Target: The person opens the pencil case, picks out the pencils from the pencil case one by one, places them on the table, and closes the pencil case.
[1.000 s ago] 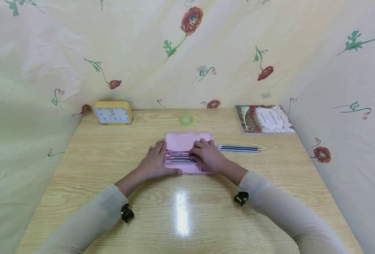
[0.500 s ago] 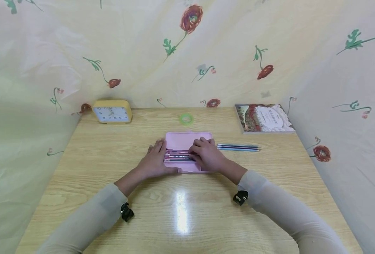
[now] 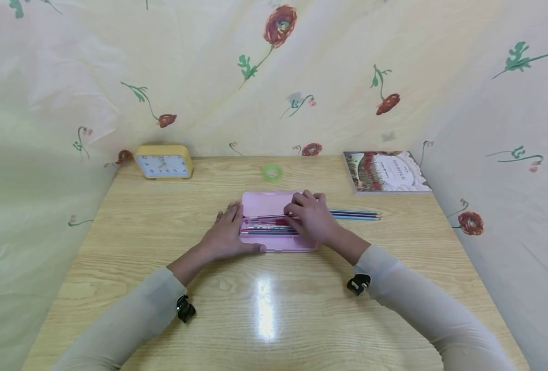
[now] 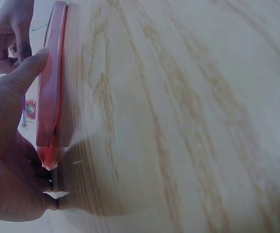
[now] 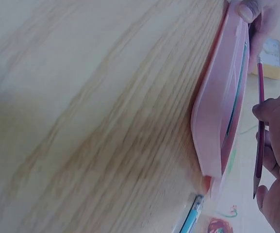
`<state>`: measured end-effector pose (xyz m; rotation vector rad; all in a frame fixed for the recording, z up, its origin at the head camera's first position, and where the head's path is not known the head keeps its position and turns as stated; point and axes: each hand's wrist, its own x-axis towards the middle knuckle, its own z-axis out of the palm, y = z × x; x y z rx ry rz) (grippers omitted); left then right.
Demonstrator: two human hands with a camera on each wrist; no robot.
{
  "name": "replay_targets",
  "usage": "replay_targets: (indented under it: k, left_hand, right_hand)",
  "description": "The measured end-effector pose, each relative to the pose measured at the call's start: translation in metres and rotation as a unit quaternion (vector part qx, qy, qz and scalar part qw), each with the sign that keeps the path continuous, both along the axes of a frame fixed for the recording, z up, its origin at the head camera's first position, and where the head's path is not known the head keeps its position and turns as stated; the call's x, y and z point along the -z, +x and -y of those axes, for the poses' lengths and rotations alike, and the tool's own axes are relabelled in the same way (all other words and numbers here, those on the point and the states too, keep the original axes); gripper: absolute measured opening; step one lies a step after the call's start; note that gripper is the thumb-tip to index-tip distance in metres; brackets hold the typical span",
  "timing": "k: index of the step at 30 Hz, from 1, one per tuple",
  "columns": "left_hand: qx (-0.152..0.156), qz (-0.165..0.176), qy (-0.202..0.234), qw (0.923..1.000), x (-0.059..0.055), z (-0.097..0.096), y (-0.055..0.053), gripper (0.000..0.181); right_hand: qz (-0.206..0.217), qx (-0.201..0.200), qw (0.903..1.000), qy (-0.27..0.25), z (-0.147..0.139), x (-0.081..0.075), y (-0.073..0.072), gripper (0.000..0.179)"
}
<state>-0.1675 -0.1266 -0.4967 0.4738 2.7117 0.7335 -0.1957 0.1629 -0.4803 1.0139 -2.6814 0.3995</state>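
A pink pencil case [image 3: 274, 245] lies with its lid raised at the back, and several pencils [image 3: 267, 233] lie inside. At its left end is my left hand [image 3: 223, 238], fingers straight along the side and thumb on the front edge, steadying it. My right hand [image 3: 314, 219] pinches a dark red pencil [image 5: 260, 92] between thumb and fingers over the case. In the right wrist view this pencil stands apart from the case, its sharpened tip towards the palm side. Several blue and dark pencils [image 3: 355, 214] lie on the table just right of the case, partly behind the right hand.
Behind the case lies a green roll of tape [image 3: 265, 174]. A yellow clock [image 3: 164, 162] stands at the back left, and a book [image 3: 387, 172] lies at the back right. Flowered cloth [image 3: 218, 77] encloses the wooden table [image 3: 218, 314] at back and sides.
My right hand has risen out of the case and shifted slightly right, lifting a pencil from it. The left hand stays where it was.
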Motion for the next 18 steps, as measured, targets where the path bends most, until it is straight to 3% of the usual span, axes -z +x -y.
replay_targets:
  k: [8, 18]
  left_hand:
    - [0.000, 0.001, 0.000, 1.0000, -0.003, -0.001, 0.000, 0.149]
    - [-0.001, 0.004, -0.001, 1.0000, 0.000, -0.001, 0.000, 0.149]
  right_hand:
    - [-0.003, 0.009, 0.9999, -0.010, -0.030, -0.006, -0.003, 0.008]
    - [-0.002, 0.057, 0.9983, -0.009, -0.081, -0.003, -0.002, 0.009]
